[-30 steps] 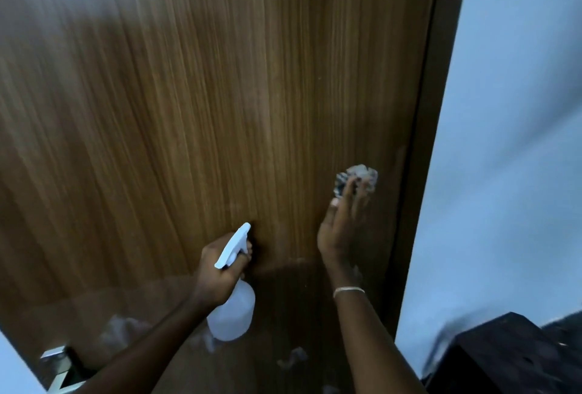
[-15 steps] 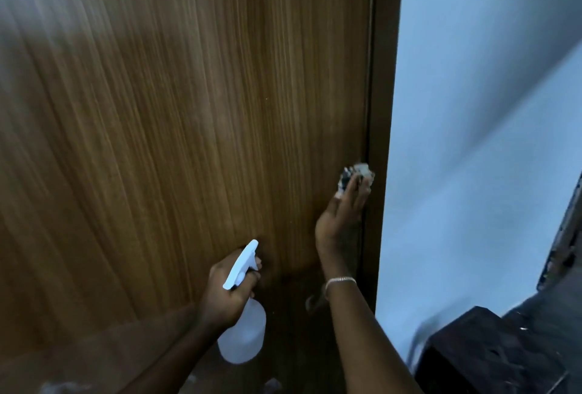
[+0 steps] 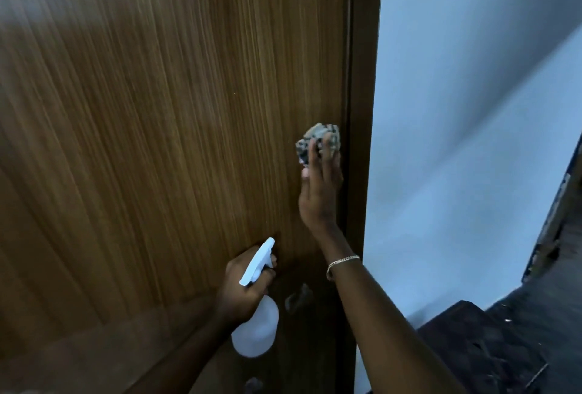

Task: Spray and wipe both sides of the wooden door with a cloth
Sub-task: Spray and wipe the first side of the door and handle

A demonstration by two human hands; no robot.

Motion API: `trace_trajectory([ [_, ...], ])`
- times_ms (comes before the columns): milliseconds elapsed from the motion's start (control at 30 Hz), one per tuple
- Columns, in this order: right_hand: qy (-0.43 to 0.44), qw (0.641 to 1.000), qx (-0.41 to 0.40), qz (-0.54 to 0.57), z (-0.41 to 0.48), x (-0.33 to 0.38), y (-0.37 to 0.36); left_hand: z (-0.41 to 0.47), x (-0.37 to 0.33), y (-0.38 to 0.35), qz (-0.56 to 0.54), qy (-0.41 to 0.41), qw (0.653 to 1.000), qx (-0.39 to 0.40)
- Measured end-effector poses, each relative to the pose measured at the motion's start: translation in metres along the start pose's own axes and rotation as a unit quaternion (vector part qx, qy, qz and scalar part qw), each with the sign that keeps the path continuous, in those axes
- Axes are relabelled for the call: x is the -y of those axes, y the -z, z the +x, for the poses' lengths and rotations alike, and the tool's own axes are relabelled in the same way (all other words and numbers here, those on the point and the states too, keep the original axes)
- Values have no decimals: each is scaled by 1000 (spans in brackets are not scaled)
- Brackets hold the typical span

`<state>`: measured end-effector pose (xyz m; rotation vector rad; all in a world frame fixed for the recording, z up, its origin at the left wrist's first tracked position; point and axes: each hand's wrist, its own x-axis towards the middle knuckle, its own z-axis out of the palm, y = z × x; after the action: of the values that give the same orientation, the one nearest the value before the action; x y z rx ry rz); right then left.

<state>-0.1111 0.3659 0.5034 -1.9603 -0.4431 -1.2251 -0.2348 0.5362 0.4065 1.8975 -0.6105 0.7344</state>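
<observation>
The wooden door (image 3: 163,129) fills the left and middle of the head view, brown with vertical grain. My right hand (image 3: 319,192) presses a crumpled patterned cloth (image 3: 318,136) flat against the door close to its right edge, fingers straight. Lower down, my left hand (image 3: 242,289) grips the neck of a white spray bottle (image 3: 256,327), its nozzle pointing up toward the door and a finger at the trigger.
A dark door frame (image 3: 362,110) runs down the door's right side, with a pale blue wall (image 3: 466,141) beyond it. Dark furniture (image 3: 491,346) stands at the bottom right. The glossy floor (image 3: 78,356) reflects the door at the bottom left.
My right hand with the cloth has slid up the door along its right edge. My left hand with the bottle has stayed low. The view has shifted right and closer.
</observation>
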Motion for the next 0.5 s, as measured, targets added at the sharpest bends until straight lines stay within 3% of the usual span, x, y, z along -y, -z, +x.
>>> trace_trajectory([
  [100,117,985,104,-67,-70,-22,-7,-8,8,1,1,-2,1000,-25],
  [167,69,985,145,-70,-139,-55,-10,-20,13,5,-5,17,999,-39],
  [300,-124,989,80,-6,-183,-71,-15,-44,19,19,21,21,998,-52],
  [400,-160,985,48,30,-177,-51,-20,-60,22,28,63,47,997,-28],
  [500,-138,987,84,25,-182,-52,-9,-79,22,30,93,53,994,1],
])
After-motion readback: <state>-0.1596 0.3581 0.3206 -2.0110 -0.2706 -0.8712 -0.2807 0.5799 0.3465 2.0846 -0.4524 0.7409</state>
